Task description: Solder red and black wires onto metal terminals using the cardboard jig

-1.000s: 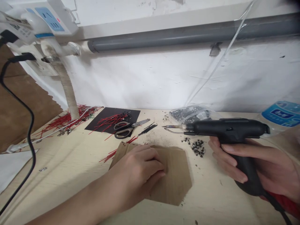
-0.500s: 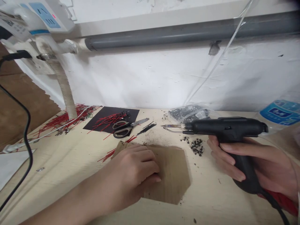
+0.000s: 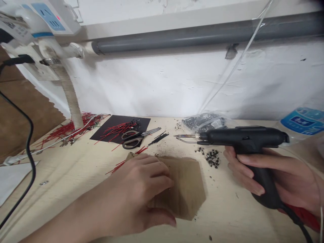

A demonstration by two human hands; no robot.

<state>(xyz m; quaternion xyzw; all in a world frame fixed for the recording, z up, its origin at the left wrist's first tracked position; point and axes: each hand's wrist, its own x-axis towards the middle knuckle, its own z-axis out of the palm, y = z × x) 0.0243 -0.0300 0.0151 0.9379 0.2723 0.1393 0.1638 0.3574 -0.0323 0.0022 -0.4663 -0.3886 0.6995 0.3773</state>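
My right hand (image 3: pixel 280 172) is wrapped round the grip of a black soldering gun (image 3: pixel 248 137), whose metal tip and curved feed tube point left. Over a piece of brown cardboard (image 3: pixel 188 189) lies my left hand (image 3: pixel 149 185), its thumb spread away from the bent fingers. Nothing shows between them, though the fingertips are partly hidden. Red wires (image 3: pixel 117 167) stick out beyond the cardboard's left edge. Just right of the cardboard is a small heap of tiny black and metal parts (image 3: pixel 212 158).
Scissors (image 3: pixel 134 138) and red wires with black ends rest on a black sheet (image 3: pixel 102 130). Behind are a plastic bag of small parts (image 3: pixel 205 122) and, at right, a blue-labelled bottle (image 3: pixel 301 121). A black cable (image 3: pixel 31 145) hangs at left, near a ribbed hose (image 3: pixel 69 98).
My left thumb has swung away from the fingers, down toward me, and the hand has opened over the cardboard. The right hand and soldering gun have stayed in place.
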